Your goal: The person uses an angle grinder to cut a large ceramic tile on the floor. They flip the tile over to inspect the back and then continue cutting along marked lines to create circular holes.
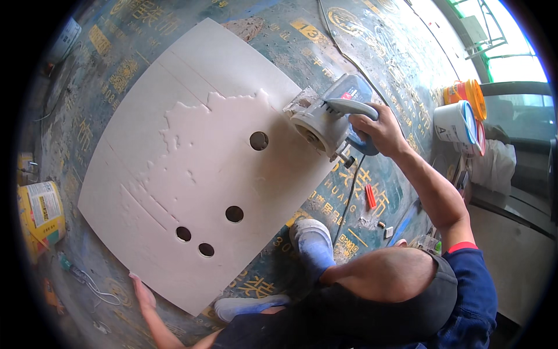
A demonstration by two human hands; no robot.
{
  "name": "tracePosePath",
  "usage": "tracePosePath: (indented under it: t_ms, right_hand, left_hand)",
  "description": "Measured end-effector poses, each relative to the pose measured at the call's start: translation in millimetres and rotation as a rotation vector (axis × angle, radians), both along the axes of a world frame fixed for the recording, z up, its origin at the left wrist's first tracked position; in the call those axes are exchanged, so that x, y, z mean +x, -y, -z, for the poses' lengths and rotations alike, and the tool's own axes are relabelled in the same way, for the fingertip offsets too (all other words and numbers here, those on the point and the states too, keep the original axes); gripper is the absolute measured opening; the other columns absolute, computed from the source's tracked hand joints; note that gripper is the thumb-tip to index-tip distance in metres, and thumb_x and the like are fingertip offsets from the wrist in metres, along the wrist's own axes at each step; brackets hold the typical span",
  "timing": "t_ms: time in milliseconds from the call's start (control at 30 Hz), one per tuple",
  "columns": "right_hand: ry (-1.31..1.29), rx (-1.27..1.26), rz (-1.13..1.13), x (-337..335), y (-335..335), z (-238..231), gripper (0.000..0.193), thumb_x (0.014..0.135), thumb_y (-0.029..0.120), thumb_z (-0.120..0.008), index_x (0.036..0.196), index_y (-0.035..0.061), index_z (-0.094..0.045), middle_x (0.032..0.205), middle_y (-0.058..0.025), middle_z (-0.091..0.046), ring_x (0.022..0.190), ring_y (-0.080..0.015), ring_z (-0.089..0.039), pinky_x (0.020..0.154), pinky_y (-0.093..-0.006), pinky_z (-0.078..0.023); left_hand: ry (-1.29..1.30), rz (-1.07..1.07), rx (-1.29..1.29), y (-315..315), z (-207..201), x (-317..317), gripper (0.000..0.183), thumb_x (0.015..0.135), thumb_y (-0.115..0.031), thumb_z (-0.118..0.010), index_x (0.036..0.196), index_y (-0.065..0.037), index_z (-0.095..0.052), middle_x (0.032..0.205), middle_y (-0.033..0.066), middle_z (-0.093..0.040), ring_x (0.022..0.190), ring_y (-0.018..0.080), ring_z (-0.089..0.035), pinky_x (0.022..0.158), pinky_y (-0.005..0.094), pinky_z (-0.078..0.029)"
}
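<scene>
A large pale tile slab [174, 145] lies across the floor, with several round holes cut through it and a wet patch on its upper face. My right hand [381, 131] is closed around the handle of a grey handheld circular saw [322, 125]. The saw rests at the slab's right edge; its blade is hidden. At the slab's lower left edge, my left hand [145, 295] grips the rim, its fingers partly out of sight.
Grey shoes [311, 235] are beside the slab's near right edge. A black power cord [349, 58] runs along the printed floor covering. White [453, 122] and orange [468, 96] buckets stand right, a yellow bucket [42, 212] left. A red object [371, 196] lies near the saw.
</scene>
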State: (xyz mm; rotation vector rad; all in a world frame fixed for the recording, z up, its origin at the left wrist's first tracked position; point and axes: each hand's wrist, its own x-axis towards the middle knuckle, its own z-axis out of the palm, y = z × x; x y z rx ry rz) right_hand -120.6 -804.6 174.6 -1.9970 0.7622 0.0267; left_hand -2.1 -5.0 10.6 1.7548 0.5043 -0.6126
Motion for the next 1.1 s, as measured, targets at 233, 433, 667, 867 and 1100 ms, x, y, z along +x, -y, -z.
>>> tracePosePath:
  t_ms: [233,433,667,867,1100]
  right_hand:
    - [-0.017,-0.021,-0.002,2,-1,-1,0.032,0.084,0.031,-0.066,0.084,-0.0009,-0.069,0.06,-0.0003,-0.057,0.055,-0.0075,-0.051,0.053,-0.0271,-0.042]
    - [-0.007,-0.014,0.001,5,-2,0,0.033,0.084,0.031,-0.066,0.085,-0.0013,-0.069,0.059,-0.0005,-0.057,0.054,-0.0076,-0.052,0.052,-0.0274,-0.042]
    - [-0.008,-0.012,0.0,8,-2,2,0.033,0.084,0.031,-0.066,0.086,-0.0015,-0.07,0.059,-0.0008,-0.057,0.054,-0.0076,-0.052,0.053,-0.0275,-0.042]
    - [-0.035,-0.04,-0.005,8,-5,-3,0.032,0.084,0.031,-0.066,0.087,-0.0008,-0.07,0.059,-0.0005,-0.057,0.054,-0.0074,-0.052,0.053,-0.0273,-0.042]
    - [-0.069,-0.074,0.0,8,-9,-9,0.033,0.083,0.032,-0.066,0.088,-0.0003,-0.07,0.059,-0.0002,-0.057,0.055,-0.0074,-0.051,0.054,-0.0273,-0.042]
  left_hand:
    - [0.017,-0.009,0.071,10,-3,-2,0.092,0.097,-0.069,-0.036,0.155,0.0,-0.019,0.162,0.0124,-0.023,0.147,0.0261,-0.024,0.12,0.0397,-0.018]
    - [0.056,0.022,0.08,4,0,-2,0.091,0.097,-0.067,-0.037,0.155,0.0,-0.018,0.162,0.0124,-0.023,0.147,0.026,-0.024,0.12,0.0394,-0.019]
    - [0.048,0.015,0.087,0,2,-1,0.093,0.097,-0.068,-0.038,0.155,0.001,-0.016,0.162,0.0128,-0.02,0.148,0.0263,-0.022,0.12,0.0393,-0.018]
    - [0.038,0.018,0.083,-1,2,0,0.093,0.097,-0.068,-0.037,0.155,0.001,-0.015,0.162,0.0132,-0.019,0.148,0.0267,-0.022,0.121,0.0396,-0.017]
    - [0.045,0.025,0.078,-3,5,0,0.093,0.097,-0.069,-0.036,0.155,0.0,-0.015,0.162,0.0133,-0.019,0.148,0.0267,-0.022,0.121,0.0395,-0.018]
